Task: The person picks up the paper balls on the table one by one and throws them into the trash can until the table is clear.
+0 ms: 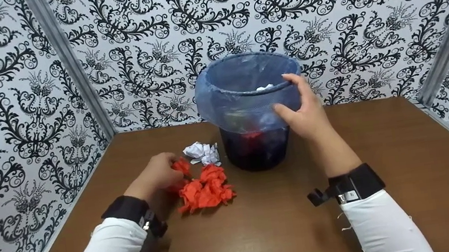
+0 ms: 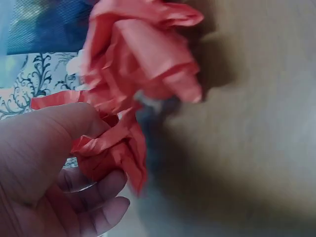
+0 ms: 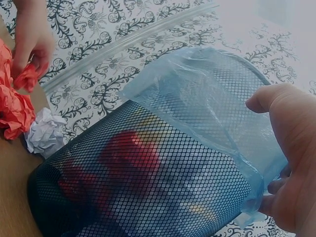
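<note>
Red crumpled paper [image 2: 116, 153] is pinched between the thumb and fingers of my left hand [image 1: 155, 176], low over the table's left part. More red crumpled paper [image 1: 207, 189] lies right beside that hand, and a white crumpled paper ball [image 1: 203, 153] sits just behind. My right hand [image 1: 308, 112] holds the rim of a dark mesh trash bin [image 1: 254, 152], with the thumb outside and the index fingertip over the edge. A translucent blue bag [image 3: 192, 89] lines the bin and folds down over its rim. Red and white paper [image 3: 131, 153] shows inside through the mesh.
The bin stands upright toward the back of the brown wooden table [image 1: 264, 233]. Patterned wall panels [image 1: 143, 37] with grey metal posts [image 1: 69, 64] enclose the back and both sides. Black straps with wrist cameras [image 1: 356, 186] sit over white sleeves.
</note>
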`<state>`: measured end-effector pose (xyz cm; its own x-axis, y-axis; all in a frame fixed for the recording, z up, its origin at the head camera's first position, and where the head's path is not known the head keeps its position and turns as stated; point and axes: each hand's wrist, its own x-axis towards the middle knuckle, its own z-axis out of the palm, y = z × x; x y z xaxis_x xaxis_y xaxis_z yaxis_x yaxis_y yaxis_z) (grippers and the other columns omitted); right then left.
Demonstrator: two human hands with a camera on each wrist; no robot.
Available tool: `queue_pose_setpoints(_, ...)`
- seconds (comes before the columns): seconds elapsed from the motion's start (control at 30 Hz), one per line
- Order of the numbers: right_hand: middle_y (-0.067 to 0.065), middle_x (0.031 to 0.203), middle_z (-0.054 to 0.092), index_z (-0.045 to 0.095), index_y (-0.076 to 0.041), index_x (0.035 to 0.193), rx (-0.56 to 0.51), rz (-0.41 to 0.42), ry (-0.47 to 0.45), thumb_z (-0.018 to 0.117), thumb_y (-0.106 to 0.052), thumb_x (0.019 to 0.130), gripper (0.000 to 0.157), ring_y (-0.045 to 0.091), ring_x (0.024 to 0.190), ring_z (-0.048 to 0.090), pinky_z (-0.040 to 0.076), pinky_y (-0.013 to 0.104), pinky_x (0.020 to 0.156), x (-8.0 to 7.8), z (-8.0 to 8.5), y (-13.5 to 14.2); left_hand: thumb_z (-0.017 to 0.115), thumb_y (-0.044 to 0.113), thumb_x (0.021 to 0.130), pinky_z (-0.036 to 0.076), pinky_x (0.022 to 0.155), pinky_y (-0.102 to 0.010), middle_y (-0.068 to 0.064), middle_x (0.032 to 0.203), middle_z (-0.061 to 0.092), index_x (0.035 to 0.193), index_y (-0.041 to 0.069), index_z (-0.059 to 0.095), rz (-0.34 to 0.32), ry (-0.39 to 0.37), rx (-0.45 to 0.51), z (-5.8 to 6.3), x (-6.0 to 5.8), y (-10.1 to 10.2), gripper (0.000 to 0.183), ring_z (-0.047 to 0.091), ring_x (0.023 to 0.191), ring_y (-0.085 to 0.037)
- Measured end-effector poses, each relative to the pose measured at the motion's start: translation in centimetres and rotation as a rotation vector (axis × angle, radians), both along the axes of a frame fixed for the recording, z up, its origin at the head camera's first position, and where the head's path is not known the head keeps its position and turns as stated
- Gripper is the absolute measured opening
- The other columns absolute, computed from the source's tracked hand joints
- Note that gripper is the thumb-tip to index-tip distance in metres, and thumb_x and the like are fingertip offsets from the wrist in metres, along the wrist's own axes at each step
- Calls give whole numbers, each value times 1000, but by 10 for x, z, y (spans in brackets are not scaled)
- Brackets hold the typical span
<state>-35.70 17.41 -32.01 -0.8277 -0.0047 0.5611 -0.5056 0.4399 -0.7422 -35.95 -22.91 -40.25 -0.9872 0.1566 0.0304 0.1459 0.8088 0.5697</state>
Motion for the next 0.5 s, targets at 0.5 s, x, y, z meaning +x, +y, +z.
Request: queue_pose_setpoints(0.5,6,163,38,45,-34,149,-29,22,-22,78,-25,87,70,35,138,46,38,62,114,1,2,-1,67,10,88,62,66,-36,-15,103,69,109,11,64,-11,-26,55,115,15,6,21,71,77,-26)
